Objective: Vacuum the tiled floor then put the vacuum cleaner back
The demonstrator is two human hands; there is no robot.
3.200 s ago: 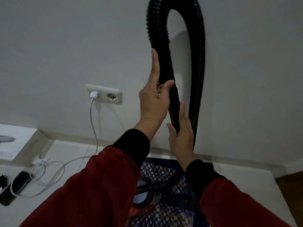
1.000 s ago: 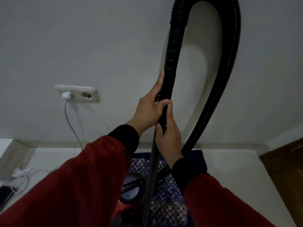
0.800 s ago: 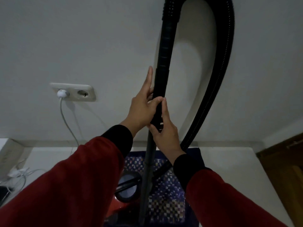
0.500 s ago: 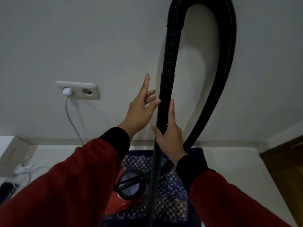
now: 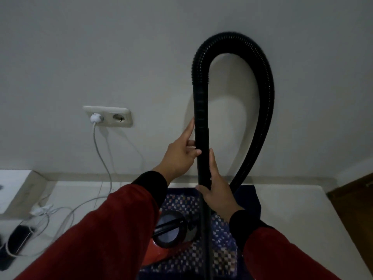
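The vacuum's black wand (image 5: 202, 142) stands upright against the white wall. Its ribbed hose (image 5: 264, 98) loops over the top and drops down the right side. My right hand (image 5: 217, 194) grips the wand low down, thumb across its front and index finger lying straight along it. My left hand (image 5: 180, 153) touches the wand's left side higher up, index finger straight, thumb tip against the tube. The red vacuum body (image 5: 156, 252) with its round black cap (image 5: 169, 231) sits below my arms on a blue checked mat (image 5: 224, 257).
A double wall socket (image 5: 108, 116) holds a white plug whose cable (image 5: 102, 156) trails to the pale floor (image 5: 292, 219). A dark device (image 5: 18, 237) and a white box (image 5: 16, 184) lie at left. Brown wood (image 5: 355, 201) shows at right.
My left hand, lifted off the wand half a second ago, now touches it again. My right hand has slid lower. The view has tilted up, showing the whole hose loop.
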